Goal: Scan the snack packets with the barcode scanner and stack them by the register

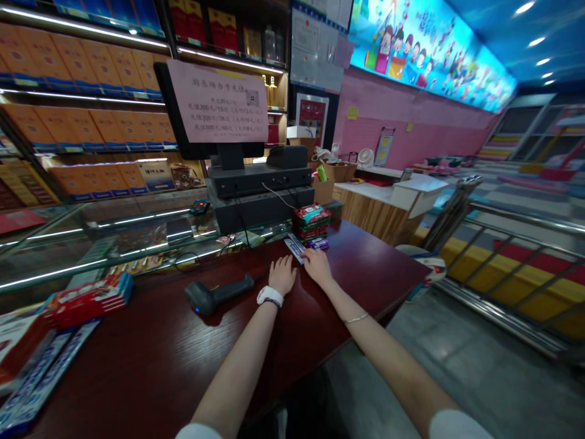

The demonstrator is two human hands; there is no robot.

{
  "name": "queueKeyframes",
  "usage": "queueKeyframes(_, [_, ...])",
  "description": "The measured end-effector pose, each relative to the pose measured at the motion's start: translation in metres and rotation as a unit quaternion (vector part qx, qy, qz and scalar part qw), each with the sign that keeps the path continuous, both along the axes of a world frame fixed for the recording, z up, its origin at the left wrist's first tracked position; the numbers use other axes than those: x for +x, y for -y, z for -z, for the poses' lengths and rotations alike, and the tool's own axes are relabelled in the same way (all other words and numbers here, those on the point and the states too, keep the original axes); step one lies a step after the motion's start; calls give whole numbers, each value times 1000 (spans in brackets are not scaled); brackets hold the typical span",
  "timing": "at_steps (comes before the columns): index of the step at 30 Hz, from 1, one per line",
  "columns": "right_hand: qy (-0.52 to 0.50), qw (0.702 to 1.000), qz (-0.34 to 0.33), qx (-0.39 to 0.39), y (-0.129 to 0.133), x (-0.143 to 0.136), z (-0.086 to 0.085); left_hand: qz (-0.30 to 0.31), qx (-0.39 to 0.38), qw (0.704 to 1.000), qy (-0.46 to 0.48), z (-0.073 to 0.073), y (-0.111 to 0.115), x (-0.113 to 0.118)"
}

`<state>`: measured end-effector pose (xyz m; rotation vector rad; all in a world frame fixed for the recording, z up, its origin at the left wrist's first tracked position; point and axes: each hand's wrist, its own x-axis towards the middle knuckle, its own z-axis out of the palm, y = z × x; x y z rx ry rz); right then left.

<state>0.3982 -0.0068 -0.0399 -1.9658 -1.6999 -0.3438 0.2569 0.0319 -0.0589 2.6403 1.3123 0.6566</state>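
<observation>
My left hand [282, 275] lies palm down on the dark red tabletop, fingers spread and nothing in them. A white watch sits on that wrist. Just right of it, my right hand [317, 266] has its fingers closed over the near end of a slim blue-and-white packet [294, 246], which lies flat on the table. Beyond the fingertips is a small purple packet [319, 242], in front of a stack of red and green packets [311, 221]. A black barcode scanner [217, 295] rests to the left of my left hand.
Red packs [89, 300] and long blue-and-white packets [50, 378] lie at the table's left. A glass display case [137, 225] and a monitor stand [262, 183] border the far side. The table edge drops off at right, near a metal railing [516, 225].
</observation>
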Motion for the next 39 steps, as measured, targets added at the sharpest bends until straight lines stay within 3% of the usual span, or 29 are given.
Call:
queueKeyframes(8, [23,995,-44,-85,26,-2,4,-3,-11,999,-41,-10,8,0])
queueKeyframes(16, [25,986,-19,-163,12,-4,8,-9,-33,998,-58,-15,11,-1])
queueKeyframes(30, [16,992,-21,-121,3,-2,13,-20,-24,998,-56,-15,13,2])
queueKeyframes(39, [49,995,-39,-78,9,-6,8,-11,12,997,-76,-42,26,-17])
